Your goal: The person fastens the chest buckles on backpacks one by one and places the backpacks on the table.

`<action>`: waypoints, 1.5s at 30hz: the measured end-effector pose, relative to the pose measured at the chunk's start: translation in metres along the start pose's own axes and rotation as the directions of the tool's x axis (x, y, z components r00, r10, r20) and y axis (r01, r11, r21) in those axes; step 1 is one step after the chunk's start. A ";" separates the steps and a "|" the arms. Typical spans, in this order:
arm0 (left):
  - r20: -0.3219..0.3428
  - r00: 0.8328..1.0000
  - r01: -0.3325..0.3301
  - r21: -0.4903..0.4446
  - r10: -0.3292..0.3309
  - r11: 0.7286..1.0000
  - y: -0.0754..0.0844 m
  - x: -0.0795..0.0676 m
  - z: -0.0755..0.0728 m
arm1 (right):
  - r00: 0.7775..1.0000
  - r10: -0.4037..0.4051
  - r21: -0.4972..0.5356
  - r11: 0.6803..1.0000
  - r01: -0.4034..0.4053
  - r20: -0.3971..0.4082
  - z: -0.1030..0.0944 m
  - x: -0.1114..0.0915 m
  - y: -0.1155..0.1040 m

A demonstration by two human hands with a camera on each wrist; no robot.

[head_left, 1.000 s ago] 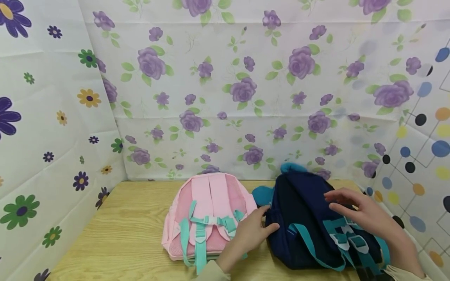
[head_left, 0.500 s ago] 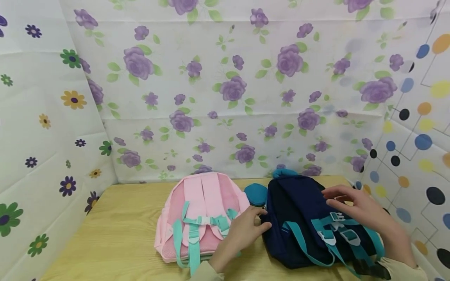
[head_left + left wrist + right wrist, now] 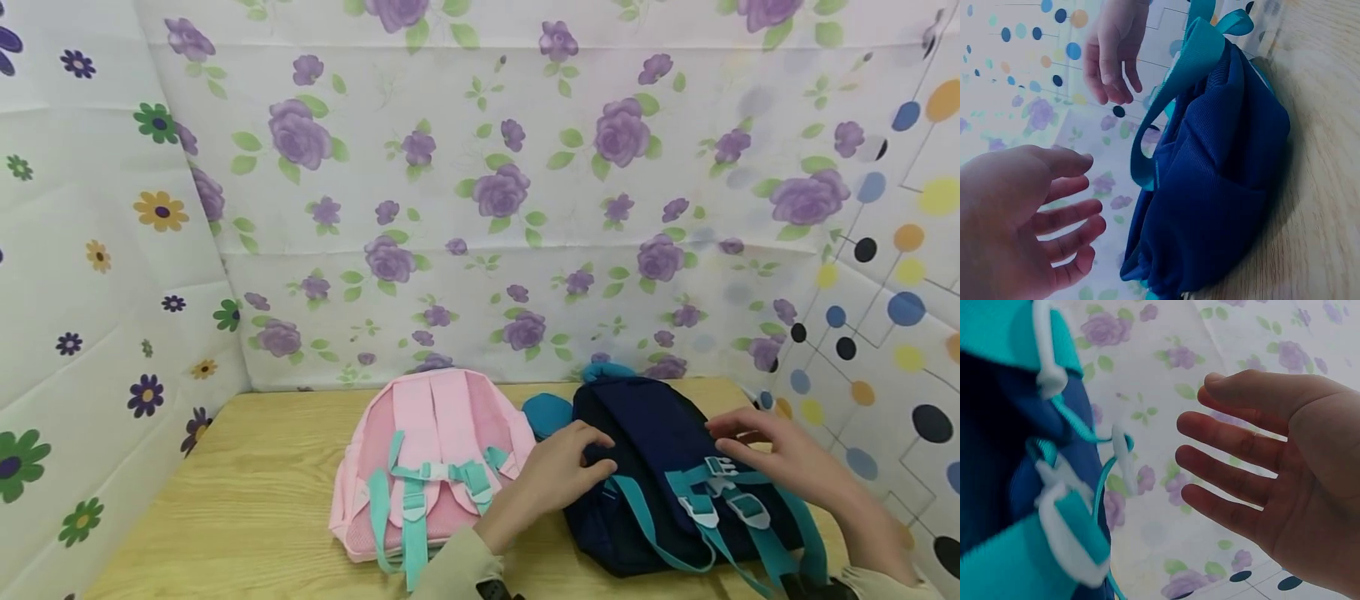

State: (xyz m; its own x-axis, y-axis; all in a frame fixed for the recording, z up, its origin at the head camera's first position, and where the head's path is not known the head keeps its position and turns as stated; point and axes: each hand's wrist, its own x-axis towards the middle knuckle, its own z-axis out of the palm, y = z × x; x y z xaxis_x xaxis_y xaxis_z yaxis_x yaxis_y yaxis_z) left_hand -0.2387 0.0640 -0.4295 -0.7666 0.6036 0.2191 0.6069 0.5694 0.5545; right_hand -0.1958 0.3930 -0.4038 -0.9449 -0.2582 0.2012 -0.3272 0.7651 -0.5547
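Observation:
A navy backpack point(image 3: 630, 433) lies on the table with its strap side up, turquoise straps point(image 3: 641, 517) and white buckles point(image 3: 722, 475) across its lower half. My left hand point(image 3: 562, 468) hovers over its left side; in the left wrist view, the fingers of that hand point(image 3: 1029, 219) are loosely bent, apart from the cloth. Over the right side is my right hand point(image 3: 776, 454). The right wrist view shows this hand point(image 3: 1272, 456) with spread, relaxed fingers and a gap to the straps. Neither hand holds anything.
Left of the navy backpack lies a pink backpack point(image 3: 431, 417) with mint straps, close by my left forearm. A round blue piece point(image 3: 547, 412) pokes out between the bags. Patterned cloth walls point(image 3: 495, 275) enclose the wooden table point(image 3: 225, 492) at back and sides.
My left hand has come off the navy backpack's left edge and moved right, over the bag. My right hand has shifted slightly right. The head view has turned a little to the right.

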 end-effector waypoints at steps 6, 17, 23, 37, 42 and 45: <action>0.045 0.998 -0.051 0.040 0.049 0.998 0.008 0.020 0.013 | 1.000 0.013 -0.006 1.000 -0.013 0.005 -0.004 -0.007 0.011; 0.091 0.990 -0.117 0.106 0.108 0.987 0.022 0.048 0.035 | 0.999 0.035 -0.021 0.999 -0.035 0.020 -0.005 -0.014 0.024; 0.133 0.986 -0.117 0.107 0.102 0.987 0.028 0.058 0.047 | 0.998 0.037 -0.012 0.999 -0.037 0.040 -0.004 -0.017 0.029; 0.184 0.982 -0.080 0.242 0.035 0.967 0.037 0.062 0.062 | 0.963 0.092 0.108 0.987 -0.122 0.252 0.008 -0.013 0.047; 0.210 0.978 -0.063 0.310 -0.004 0.949 0.025 0.061 0.070 | 0.941 0.089 0.179 0.972 -0.154 0.326 0.014 -0.009 0.049; 0.210 0.977 -0.053 0.323 -0.017 0.945 0.021 0.059 0.071 | 0.942 0.084 0.160 0.977 -0.143 0.324 0.018 -0.007 0.049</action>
State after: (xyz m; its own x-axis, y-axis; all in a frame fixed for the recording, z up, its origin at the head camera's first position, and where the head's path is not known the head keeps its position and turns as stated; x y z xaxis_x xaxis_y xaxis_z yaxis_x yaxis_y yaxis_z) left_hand -0.2565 0.1513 -0.4615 -0.7153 0.6978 0.0359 0.6820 0.6861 0.2532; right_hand -0.2053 0.4217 -0.4475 -0.9214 -0.3700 -0.1188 -0.1866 0.6894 -0.6999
